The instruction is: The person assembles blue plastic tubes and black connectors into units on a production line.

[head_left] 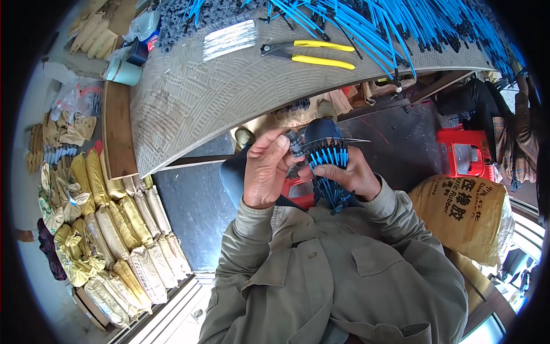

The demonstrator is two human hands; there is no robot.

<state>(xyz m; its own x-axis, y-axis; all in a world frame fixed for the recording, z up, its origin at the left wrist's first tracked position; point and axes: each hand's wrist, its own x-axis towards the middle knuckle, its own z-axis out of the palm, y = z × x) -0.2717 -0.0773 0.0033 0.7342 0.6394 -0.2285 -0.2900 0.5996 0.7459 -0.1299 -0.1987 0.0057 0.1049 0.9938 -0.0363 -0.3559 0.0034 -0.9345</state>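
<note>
My right hand [356,174] is closed around a bundle of short blue rods with black ends [329,192], which look like cables or thin tubes. Their black tips line up in a row, and a thin metal wire [356,140] runs across them and sticks out to the right. My left hand [264,172] pinches a small cluster of dark grey pieces [294,140] close beside the row's left end. Whether these pieces are threaded on the wire cannot be made out. Both hands are above my lap, in front of the table edge.
On the grey table [189,114] lie yellow-handled pliers [309,54], a bundle of silvery strips [230,40], a heap of dark small parts [183,23] and many blue rods [366,28]. Stacked packages [120,229] stand left. At right are a red stool [467,152], a sack [452,212] and another person [515,126].
</note>
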